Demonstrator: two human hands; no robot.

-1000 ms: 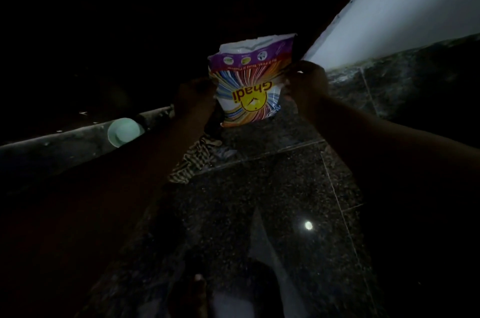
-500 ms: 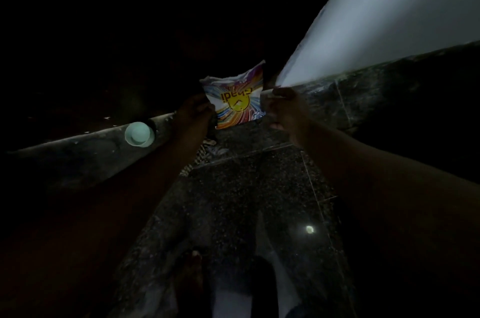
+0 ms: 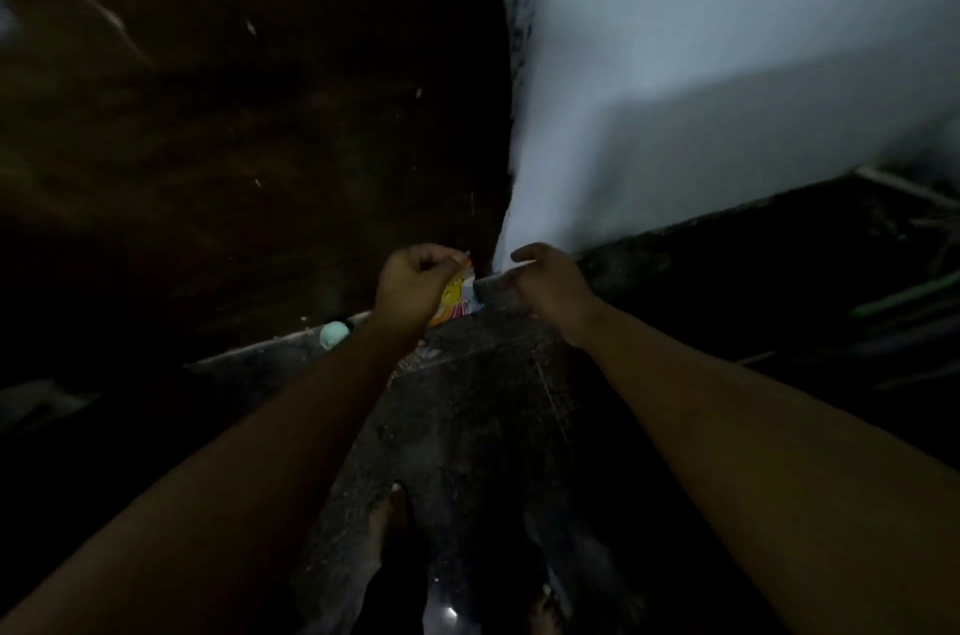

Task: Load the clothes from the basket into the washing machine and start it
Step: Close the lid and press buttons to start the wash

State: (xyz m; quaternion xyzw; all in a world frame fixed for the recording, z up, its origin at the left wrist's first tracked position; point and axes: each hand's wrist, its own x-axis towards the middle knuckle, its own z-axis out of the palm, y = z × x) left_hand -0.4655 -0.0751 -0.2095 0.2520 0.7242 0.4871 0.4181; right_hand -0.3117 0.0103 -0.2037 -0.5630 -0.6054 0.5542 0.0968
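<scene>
A colourful detergent packet sits low in the corner where the dark panel meets the white wall, mostly hidden behind my left hand. That hand is a closed fist over the packet's top edge. My right hand hovers just right of the packet with its fingers loosely curled and apart, holding nothing. No basket, clothes pile or washing machine shows in this dim, blurred view.
A dark brown panel fills the left and a white wall the right. A pale green round object lies on the ledge at the left. The speckled dark floor holds my bare feet. Pipes lie at far right.
Both hands carried the packet away from me and down into the corner. My right hand has let go of it. The view has tilted upward.
</scene>
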